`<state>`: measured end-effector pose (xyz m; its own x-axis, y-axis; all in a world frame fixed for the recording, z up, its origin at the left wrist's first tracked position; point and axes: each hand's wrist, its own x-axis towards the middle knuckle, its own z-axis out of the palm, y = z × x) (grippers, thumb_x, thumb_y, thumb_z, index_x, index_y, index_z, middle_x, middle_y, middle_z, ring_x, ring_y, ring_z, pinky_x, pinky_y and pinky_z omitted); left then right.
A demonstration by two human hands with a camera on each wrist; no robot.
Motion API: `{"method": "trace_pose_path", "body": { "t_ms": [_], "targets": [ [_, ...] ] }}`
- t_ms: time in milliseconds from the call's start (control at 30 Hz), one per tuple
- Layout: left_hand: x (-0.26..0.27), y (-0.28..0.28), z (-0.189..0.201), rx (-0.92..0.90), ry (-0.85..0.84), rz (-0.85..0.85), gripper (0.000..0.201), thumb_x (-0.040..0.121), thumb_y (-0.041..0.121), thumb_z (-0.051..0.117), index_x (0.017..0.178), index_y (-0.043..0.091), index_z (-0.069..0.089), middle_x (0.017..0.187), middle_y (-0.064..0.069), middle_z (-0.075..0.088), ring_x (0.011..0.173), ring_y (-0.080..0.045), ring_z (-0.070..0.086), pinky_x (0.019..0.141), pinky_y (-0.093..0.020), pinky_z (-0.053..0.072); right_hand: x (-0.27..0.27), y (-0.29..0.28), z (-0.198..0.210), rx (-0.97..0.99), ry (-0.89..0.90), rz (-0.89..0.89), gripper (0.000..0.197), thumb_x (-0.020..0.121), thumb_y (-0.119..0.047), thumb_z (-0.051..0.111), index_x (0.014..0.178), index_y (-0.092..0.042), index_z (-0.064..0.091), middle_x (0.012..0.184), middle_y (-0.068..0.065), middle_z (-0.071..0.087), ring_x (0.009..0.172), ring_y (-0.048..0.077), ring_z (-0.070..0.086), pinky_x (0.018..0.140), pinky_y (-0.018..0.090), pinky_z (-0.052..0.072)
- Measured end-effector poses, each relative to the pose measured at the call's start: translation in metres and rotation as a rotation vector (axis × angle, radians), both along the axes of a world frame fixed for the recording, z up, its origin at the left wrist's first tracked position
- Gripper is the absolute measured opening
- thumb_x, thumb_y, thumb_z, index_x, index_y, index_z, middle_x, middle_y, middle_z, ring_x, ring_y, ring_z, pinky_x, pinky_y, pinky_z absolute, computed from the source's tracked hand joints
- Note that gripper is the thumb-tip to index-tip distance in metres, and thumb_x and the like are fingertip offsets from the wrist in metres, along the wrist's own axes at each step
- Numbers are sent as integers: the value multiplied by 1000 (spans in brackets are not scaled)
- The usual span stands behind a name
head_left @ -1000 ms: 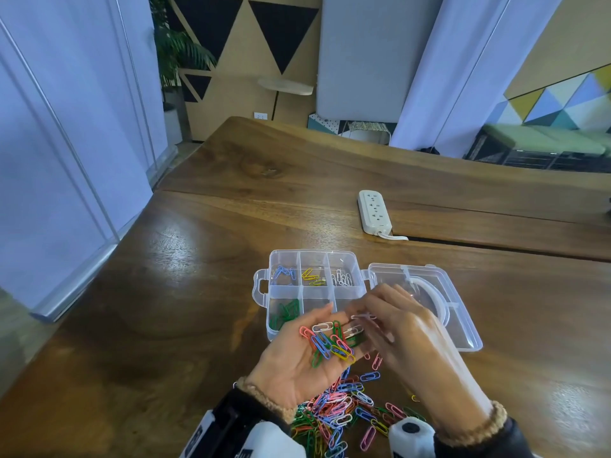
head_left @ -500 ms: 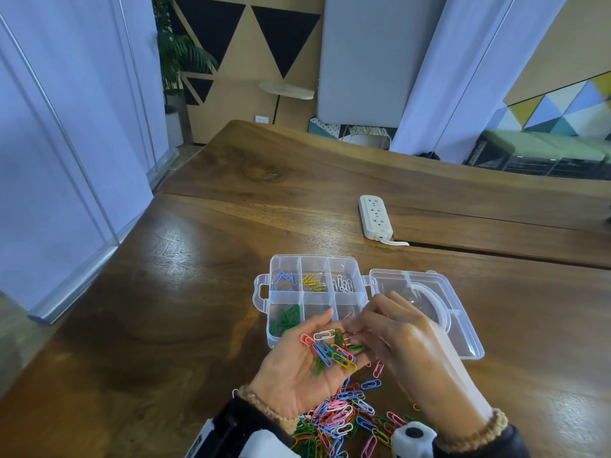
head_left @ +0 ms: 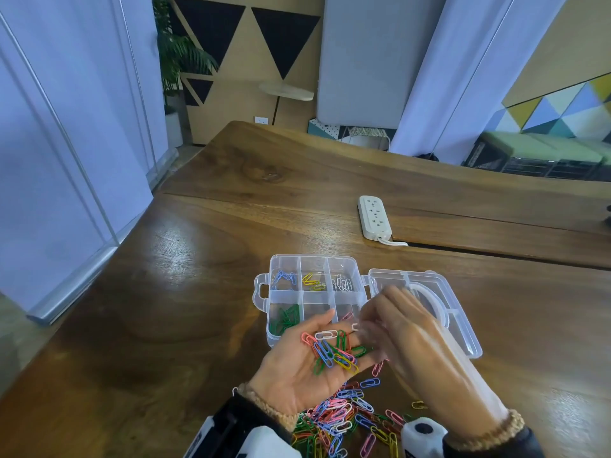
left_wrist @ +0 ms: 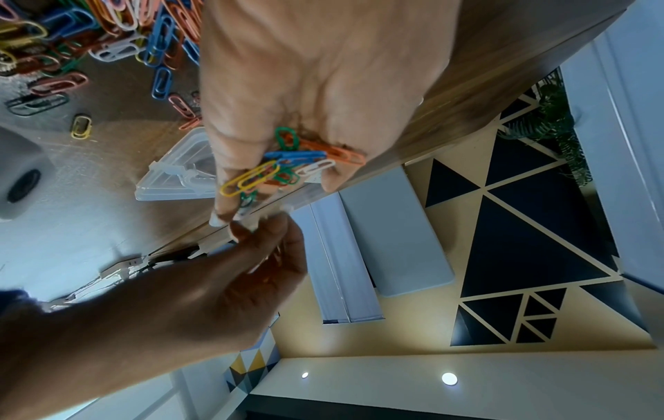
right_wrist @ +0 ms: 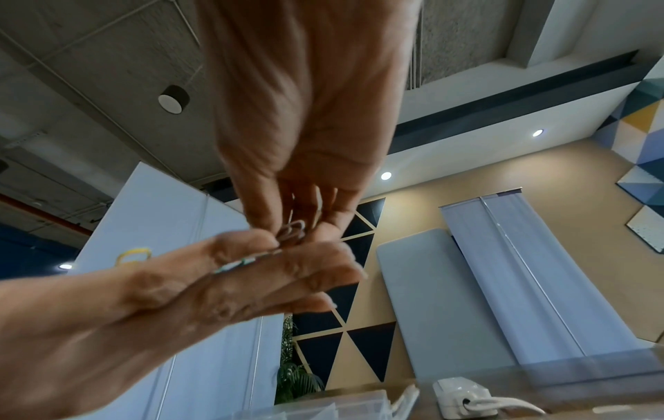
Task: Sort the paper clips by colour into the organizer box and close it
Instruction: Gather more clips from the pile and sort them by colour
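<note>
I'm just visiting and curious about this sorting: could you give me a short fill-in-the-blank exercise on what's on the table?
1. The organizer box has its lid ____.
2. The near-left compartment holds ____ paper clips.
3. The left hand carries mixed clips on its upturned ____.
4. The white power strip lies ____ the box, as the wearer sees it.

Missing words: open; green; palm; beyond

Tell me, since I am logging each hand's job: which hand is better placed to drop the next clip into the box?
Right hand: its fingertips pinch a white clip beside the open box. Left hand lies palm up, carrying mixed clips.
</note>
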<state>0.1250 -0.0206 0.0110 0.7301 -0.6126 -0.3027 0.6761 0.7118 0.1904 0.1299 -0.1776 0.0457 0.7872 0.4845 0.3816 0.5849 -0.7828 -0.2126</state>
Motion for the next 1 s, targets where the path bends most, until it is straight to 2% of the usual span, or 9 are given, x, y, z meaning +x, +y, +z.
{"method": "trace_pose_path", "body": {
  "t_ms": [67, 133, 333, 467, 600, 700, 800, 933, 1000],
  "targets": [
    [0, 0, -1, 28, 5, -4, 48, 94, 21, 40, 109, -20, 60, 107, -33, 60, 93, -41, 64, 83, -54, 52, 2, -2, 5, 63, 17, 10, 31, 79, -3, 66, 83, -25, 44, 84, -14, 37, 72, 4, 43, 57, 24, 43],
    [-1, 0, 0, 38, 5, -16, 47, 94, 22, 40, 94, -18, 66, 95, -31, 64, 83, -40, 67, 79, -52, 55, 3, 3, 11, 75, 47, 31, 36, 78, 0, 65, 85, -27, 42, 86, -14, 36, 71, 3, 45, 57, 25, 44],
    [0, 0, 3, 38, 66, -17, 10, 80, 10, 56, 73, 6, 51, 63, -8, 51, 61, -19, 57, 58, -27, 52, 0, 36, -3, -22, 113, 113, 7, 81, -13, 56, 84, -18, 51, 86, -4, 48, 75, 16, 56, 52, 31, 49],
    [0, 2, -2, 69, 78, -28, 9, 85, 9, 53, 80, 11, 45, 78, -4, 40, 75, -17, 48, 63, -29, 52, 4, 36, -11, -12, 125, 126, 28, 66, -1, 69, 82, -18, 52, 81, -4, 47, 69, 14, 55, 48, 28, 47],
    [0, 2, -2, 84, 104, -14, 11, 83, 8, 54, 75, 9, 47, 74, -1, 36, 73, -13, 42, 62, -27, 49, 5, 35, -11, 59, 177, 155, 27, 67, 3, 63, 83, -17, 54, 84, -2, 48, 71, 15, 55, 59, 26, 46],
    [0, 2, -1, 133, 121, 15, 20, 93, 14, 46, 76, 5, 52, 75, -5, 42, 72, -14, 47, 59, -27, 51, 0, 37, -5, 17, 149, 168, 28, 60, 4, 68, 79, -14, 57, 79, -2, 50, 67, 13, 55, 55, 24, 42],
    [3, 4, -6, 106, 118, 46, 40, 101, 21, 34, 72, 3, 55, 66, -9, 49, 62, -18, 53, 54, -29, 54, -2, 36, -3, 62, 162, 194, 14, 73, 0, 61, 80, -12, 58, 82, -2, 50, 73, 7, 49, 63, 23, 41],
    [3, 4, -3, 106, 63, 62, 26, 91, 18, 47, 71, 4, 56, 65, -7, 48, 63, -17, 52, 61, -27, 52, 0, 34, -3, 128, 266, 193, 8, 86, -6, 48, 88, -10, 55, 89, -2, 48, 78, 11, 52, 70, 26, 42],
    [2, 2, -2, 110, 25, 66, 28, 87, 17, 49, 69, 0, 62, 64, -9, 53, 62, -19, 57, 63, -29, 53, 0, 33, 4, 265, 317, 199, 9, 85, -6, 47, 87, -9, 55, 86, -7, 49, 75, 0, 51, 65, 13, 43]
  ]
}}
